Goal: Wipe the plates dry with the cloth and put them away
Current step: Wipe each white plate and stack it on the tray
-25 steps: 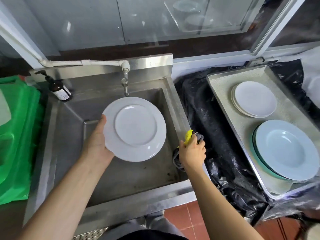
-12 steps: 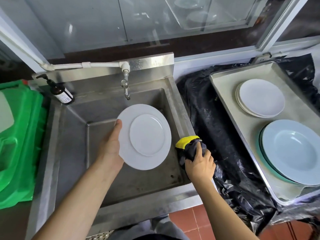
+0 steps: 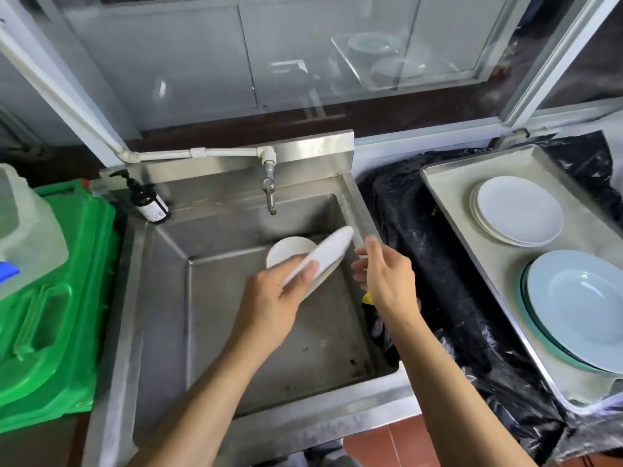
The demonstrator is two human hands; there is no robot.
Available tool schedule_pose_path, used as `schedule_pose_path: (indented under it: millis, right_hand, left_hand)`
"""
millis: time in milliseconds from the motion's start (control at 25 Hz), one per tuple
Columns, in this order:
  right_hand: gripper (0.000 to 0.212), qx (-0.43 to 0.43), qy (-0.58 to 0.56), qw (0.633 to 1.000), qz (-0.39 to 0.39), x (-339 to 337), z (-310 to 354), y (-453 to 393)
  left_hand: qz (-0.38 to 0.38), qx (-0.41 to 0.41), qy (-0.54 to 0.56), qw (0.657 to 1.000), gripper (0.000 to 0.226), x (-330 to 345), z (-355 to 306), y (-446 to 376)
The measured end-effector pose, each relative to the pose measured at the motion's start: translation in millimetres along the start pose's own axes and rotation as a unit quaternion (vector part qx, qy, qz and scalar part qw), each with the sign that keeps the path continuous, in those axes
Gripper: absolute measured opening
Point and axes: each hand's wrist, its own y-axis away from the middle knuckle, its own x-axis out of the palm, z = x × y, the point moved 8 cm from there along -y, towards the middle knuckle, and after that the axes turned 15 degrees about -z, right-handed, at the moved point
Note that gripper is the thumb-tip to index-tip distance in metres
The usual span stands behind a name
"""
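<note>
Gripping: left hand (image 3: 269,305) pinches white plate (image 3: 323,256) at its rim, plate tilted nearly edge-on over sink (image 3: 215,298).
Right hand (image 3: 384,278): fingers loosely spread, holding nothing, just at plate's 3 o'clock, apart from it.
Cloth (image 3: 367,299): yellow-and-dark, on sink's right edge under right hand.
Tray (image 3: 448,203): at 3 o'clock, white plate stack (image 3: 519,210), blue plates (image 3: 576,308).

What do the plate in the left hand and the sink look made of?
Plate: likely glazed ceramic, possibly melamine; smooth, opaque white with a soft sheen. Sink: stainless steel by its grey brushed surface, folded seams and dull reflections, with scuffs and dark specks on the bottom.
</note>
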Motion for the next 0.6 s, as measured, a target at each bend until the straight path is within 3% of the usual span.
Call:
schedule_pose_path:
  millis: [80, 120, 240, 360, 520, 600]
  right_hand:
    - [0.058, 0.027, -0.003, 1.0, 0.005, 2, 12, 1]
    - [0.056, 0.035, 0.021, 0.999, 0.015, 3, 11, 1]
    - [0.024, 0.087, 0.059, 0.993, 0.046, 2, -4, 4]
    - [0.018, 0.106, 0.041, 0.993, 0.03, -1, -19, 11]
    - [0.031, 0.078, 0.005, 0.997, -0.006, -4, -25, 20]
    - [0.034, 0.06, -0.014, 0.998, -0.025, -9, -25, 19]
  left_hand:
    - [0.056, 0.081, -0.08, 0.992, 0.031, 4, -6, 11]
    - [0.068, 0.115, -0.104, 0.985, 0.035, 5, -10, 15]
    - [0.109, 0.181, -0.135, 0.968, 0.034, 5, -14, 27]
    - [0.168, 0.174, -0.169, 0.955, 0.035, 7, -1, 37]
    - [0.23, 0.139, -0.189, 0.945, 0.052, 9, 16, 39]
    - [0.213, 0.128, -0.174, 0.953, 0.057, 3, 20, 30]
